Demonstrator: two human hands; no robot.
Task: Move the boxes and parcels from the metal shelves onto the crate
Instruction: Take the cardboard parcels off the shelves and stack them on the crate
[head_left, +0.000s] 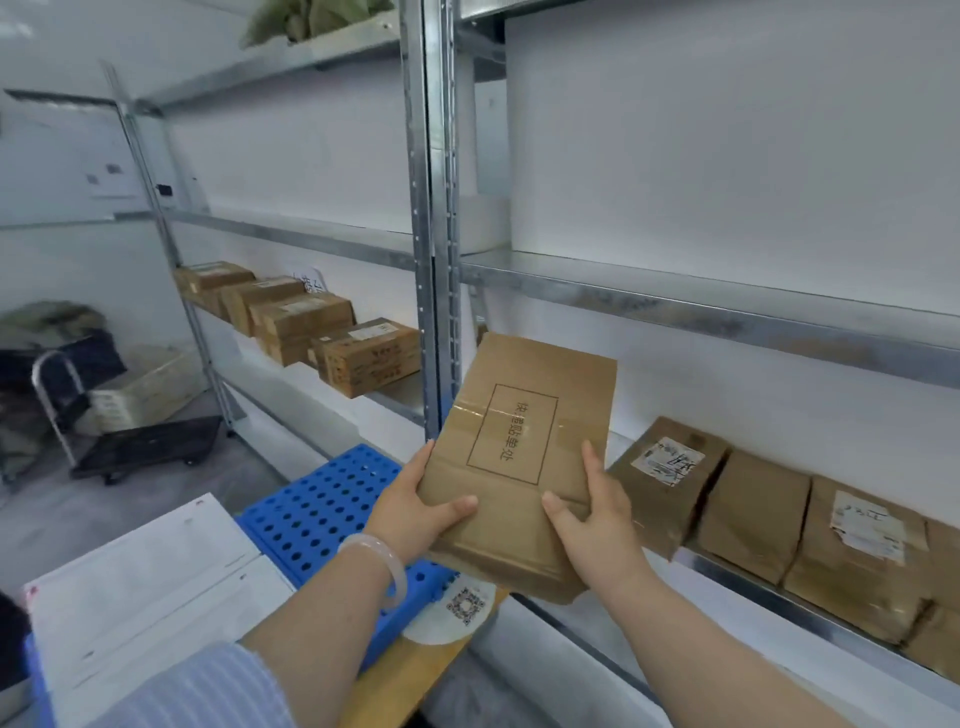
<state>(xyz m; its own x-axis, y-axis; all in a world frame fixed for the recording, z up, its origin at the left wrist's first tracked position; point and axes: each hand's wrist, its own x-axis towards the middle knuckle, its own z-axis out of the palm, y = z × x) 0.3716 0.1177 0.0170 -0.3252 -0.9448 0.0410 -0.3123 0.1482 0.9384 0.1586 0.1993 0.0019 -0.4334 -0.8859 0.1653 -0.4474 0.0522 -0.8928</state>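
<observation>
I hold a flat brown cardboard parcel with a printed rectangle and taped seam in front of the metal shelves. My left hand grips its lower left edge, thumb on top. My right hand grips its lower right edge. The parcel hangs above the right end of the blue perforated crate. Several brown parcels stand in a row on the lower right shelf. More cardboard boxes line the left shelf.
A white flat box lies on the crate's near left part. A round white sticker with a QR code sits on a wooden surface below the parcel. A black platform trolley with a box stands at far left.
</observation>
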